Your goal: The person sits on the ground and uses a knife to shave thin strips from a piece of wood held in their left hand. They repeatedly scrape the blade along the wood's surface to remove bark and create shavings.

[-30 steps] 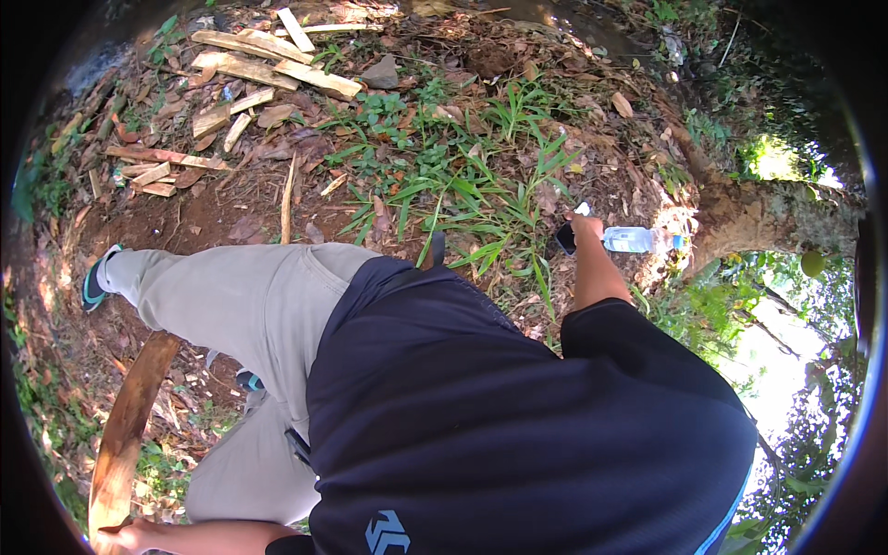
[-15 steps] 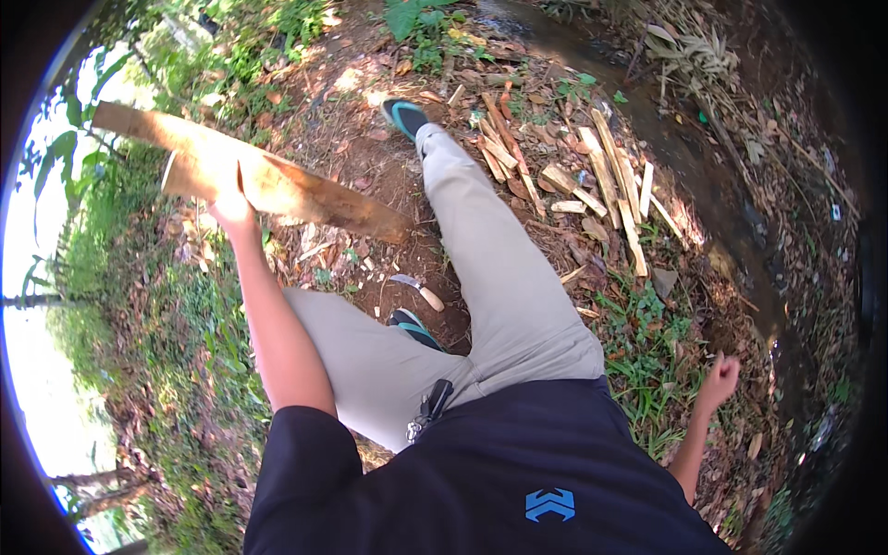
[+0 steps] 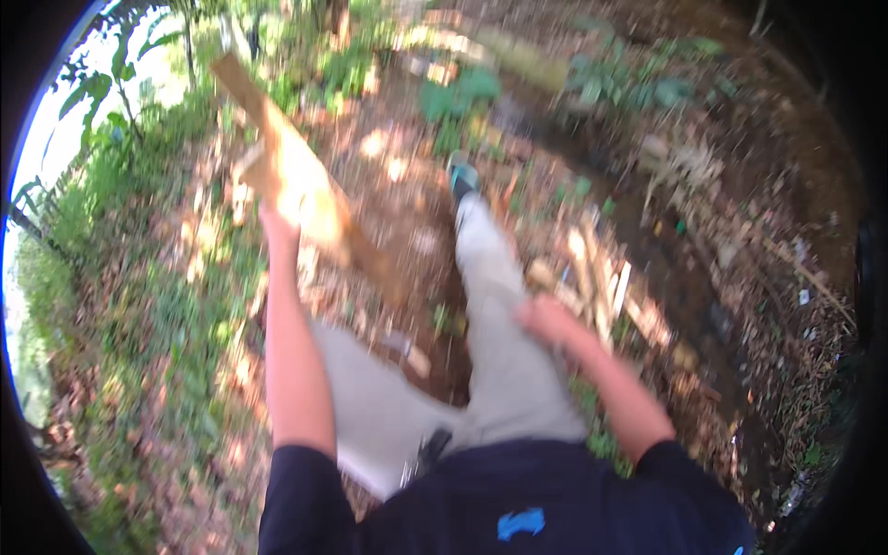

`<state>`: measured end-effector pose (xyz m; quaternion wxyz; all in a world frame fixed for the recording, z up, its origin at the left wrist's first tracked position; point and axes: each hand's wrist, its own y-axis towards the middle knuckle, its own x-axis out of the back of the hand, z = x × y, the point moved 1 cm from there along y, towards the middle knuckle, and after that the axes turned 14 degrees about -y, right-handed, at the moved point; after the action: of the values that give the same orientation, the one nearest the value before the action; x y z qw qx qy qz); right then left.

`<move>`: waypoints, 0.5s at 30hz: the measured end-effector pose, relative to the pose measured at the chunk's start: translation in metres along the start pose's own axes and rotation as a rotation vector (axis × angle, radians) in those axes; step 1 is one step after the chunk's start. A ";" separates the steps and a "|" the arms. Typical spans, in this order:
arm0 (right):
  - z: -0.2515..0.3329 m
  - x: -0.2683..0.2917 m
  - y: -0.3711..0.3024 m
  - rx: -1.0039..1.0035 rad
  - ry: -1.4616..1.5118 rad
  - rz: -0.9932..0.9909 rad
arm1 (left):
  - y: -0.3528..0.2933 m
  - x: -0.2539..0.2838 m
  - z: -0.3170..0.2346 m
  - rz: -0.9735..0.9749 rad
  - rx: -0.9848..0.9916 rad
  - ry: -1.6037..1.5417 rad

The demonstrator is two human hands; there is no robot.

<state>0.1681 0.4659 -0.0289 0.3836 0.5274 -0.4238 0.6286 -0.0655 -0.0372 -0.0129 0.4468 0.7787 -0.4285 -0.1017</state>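
The left hand (image 3: 280, 222) is closed around a long board (image 3: 310, 176), slanting over the ground left of the legs. The right hand (image 3: 548, 319), farther right half a second ago, is now at the right trouser leg (image 3: 495, 277), leaving the board to one hand; blur hides its grip. Split wood (image 3: 597, 273) lies just beyond.

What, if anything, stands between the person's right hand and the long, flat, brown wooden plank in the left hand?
The right leg in pale grey cloth trousers lies between the blurred, bare right hand and the long brown wooden plank in this view; nothing else visible does. Depth is hard to judge.
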 end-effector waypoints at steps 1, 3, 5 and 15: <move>0.022 0.019 -0.016 -0.115 -0.081 0.143 | -0.026 -0.005 0.021 0.014 0.050 -0.050; -0.005 -0.067 -0.070 -0.074 -0.182 0.234 | -0.064 -0.049 -0.011 0.025 0.175 -0.525; 0.057 0.034 -0.075 -0.383 -0.213 0.193 | -0.073 -0.019 0.003 -0.090 0.260 -0.609; 0.094 0.135 0.004 0.430 0.259 0.021 | -0.030 -0.024 -0.066 -0.350 0.388 -0.736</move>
<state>0.1756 0.3808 0.1123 0.3070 0.5075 -0.2331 0.7706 -0.0273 0.0277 -0.0037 0.0863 0.8208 -0.4320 -0.3637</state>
